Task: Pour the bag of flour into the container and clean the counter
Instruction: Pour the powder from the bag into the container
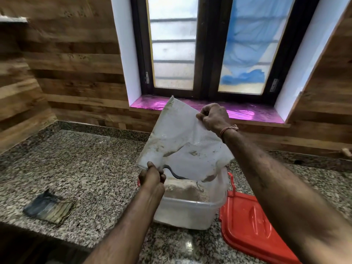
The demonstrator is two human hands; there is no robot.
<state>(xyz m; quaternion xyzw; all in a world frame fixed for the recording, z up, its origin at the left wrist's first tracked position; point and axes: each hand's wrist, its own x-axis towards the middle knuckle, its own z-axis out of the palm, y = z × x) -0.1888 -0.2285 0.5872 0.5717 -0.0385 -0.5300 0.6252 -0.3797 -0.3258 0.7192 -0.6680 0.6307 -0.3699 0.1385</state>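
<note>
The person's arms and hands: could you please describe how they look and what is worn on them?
The left forearm and right forearm are bare, with no sleeves or gloves in view. The right hand has a thin reddish-orange thread band tied round its wrist, knotted at the side. The left hand and its wrist wear nothing that shows.

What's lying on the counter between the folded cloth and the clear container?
Only bare granite counter lies between the cloth and the container in the head view. The left forearm crosses above it near the container.
</note>
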